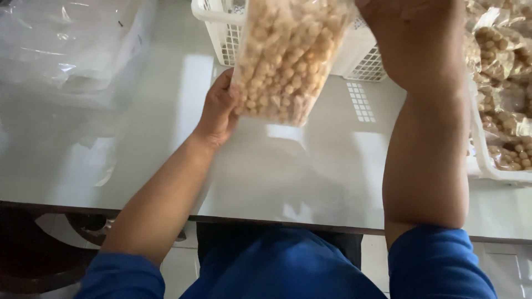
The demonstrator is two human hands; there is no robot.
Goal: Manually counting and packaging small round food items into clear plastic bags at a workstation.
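Note:
A clear plastic bag of small round tan snack balls (285, 55) hangs above the pale glossy table (166, 138), tilted a little. My left hand (218, 111) presses against its lower left side. My right hand (413, 39) is raised at the top of the view and grips the bag's upper right end; its fingers are cut off by the frame edge. Both forearms reach out from blue sleeves.
A white lattice basket (354, 55) stands behind the bag. At the right edge a white tray (487, 166) holds several more filled bags (504, 83). A pile of clear plastic bags (72, 39) lies at the back left. The table's front edge runs near my body.

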